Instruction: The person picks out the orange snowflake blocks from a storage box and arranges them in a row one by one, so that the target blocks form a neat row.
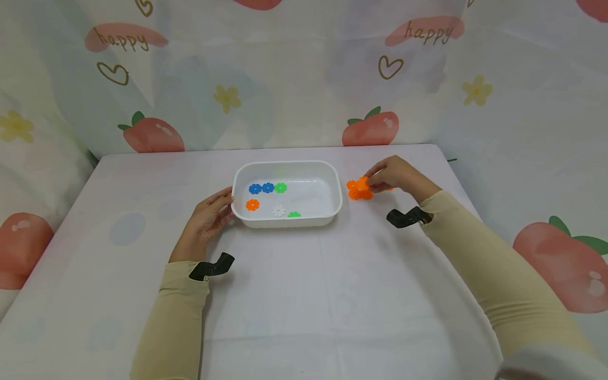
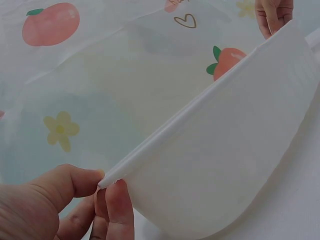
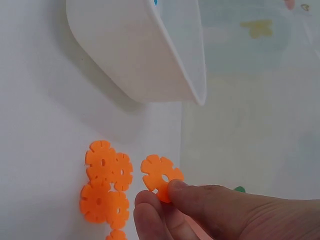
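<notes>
My left hand [image 1: 207,216] pinches the left rim of a white plastic basin [image 1: 285,223], with the thumb on top and fingertips beneath the edge in the left wrist view. To the right of the basin, my right hand [image 1: 396,177] pinches an orange snowflake disc [image 3: 156,169] between thumb and fingers. Several more orange snowflake discs [image 3: 97,202] lie loosely clustered on the table beside that hand. Inside the basin are two blue discs [image 1: 268,188], a green disc [image 1: 281,188], an orange disc [image 1: 253,205], a white disc [image 1: 278,211] and a partly hidden green disc [image 1: 294,214].
A white cloth covers the table [image 1: 285,295]. Behind it hangs a printed curtain [image 1: 285,68] with fruit, flowers and hearts. Each wrist carries a black camera mount [image 1: 212,266]. The basin's wall stands between the loose orange discs and those inside.
</notes>
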`<state>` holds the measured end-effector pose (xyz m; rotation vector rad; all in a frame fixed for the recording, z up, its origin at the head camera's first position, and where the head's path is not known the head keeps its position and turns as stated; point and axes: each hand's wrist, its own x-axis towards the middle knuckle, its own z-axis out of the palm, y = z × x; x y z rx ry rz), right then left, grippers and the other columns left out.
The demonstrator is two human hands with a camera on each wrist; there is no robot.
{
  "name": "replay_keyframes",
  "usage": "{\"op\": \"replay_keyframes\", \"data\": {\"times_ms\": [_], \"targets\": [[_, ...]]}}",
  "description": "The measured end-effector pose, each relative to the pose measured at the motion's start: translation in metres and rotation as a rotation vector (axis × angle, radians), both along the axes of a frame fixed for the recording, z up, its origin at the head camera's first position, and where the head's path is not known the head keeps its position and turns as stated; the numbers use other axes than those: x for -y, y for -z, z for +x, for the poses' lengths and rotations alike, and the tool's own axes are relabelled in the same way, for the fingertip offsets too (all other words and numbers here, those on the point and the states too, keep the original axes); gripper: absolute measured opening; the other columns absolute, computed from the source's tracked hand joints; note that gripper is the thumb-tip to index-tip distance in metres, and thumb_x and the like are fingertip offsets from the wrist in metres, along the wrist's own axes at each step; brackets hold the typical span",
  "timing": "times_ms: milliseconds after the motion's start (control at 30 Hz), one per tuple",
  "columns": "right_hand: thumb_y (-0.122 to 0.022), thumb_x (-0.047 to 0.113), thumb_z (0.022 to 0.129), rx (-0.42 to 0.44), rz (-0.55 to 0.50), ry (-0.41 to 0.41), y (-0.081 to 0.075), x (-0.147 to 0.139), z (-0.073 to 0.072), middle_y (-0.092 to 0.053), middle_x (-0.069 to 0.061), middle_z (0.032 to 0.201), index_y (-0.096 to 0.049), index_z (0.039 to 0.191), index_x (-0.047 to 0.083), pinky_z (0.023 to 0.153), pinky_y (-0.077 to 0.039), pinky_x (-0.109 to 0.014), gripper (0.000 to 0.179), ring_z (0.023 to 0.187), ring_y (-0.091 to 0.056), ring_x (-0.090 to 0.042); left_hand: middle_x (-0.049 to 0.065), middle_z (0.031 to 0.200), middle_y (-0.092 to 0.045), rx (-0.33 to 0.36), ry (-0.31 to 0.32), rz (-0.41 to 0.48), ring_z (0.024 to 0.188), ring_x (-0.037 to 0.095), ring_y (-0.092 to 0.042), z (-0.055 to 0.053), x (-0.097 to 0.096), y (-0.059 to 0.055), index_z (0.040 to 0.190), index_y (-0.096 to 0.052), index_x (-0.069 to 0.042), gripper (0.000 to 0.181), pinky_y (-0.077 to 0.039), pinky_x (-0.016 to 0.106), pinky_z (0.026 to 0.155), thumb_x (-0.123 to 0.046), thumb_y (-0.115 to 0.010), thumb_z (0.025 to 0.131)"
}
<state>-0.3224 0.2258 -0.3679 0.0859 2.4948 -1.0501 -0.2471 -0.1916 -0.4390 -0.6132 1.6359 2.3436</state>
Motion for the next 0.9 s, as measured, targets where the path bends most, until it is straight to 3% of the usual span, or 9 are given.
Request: {"op": "replay_keyframes", "data": {"times_ms": [233,900], "targets": [[-0.064,0.013,0.096,0.024,0.008,0.026,0.008,-0.008,-0.001,-0.06,-0.027,0.12,-0.061,0.124,-0.007,0.082,-0.059,-0.029,0.035,0.076,-0.07,-0.015,-0.003,0.111,-0.062,-0.003,0.003,-0.004,0.087,0.011,-0.063,0.0,0.0,0.0,0.139,-0.056,-0.013,0.046,-0.058,0.017,0.067,-0.013,-0.066,0.094],[-0.066,0.012,0.094,0.061,-0.024,0.089,0.032,-0.028,-0.002,-0.06,-0.025,0.12,-0.057,0.13,-0.008,0.077,-0.059,-0.025,0.042,0.073,-0.069,-0.012,-0.002,0.113,-0.061,-0.004,-0.005,0.015,0.09,0.013,-0.061,-0.001,0.0,0.0,0.141,-0.054,-0.011,0.048,-0.058,0.018,0.067,-0.011,-0.066,0.094]]}}
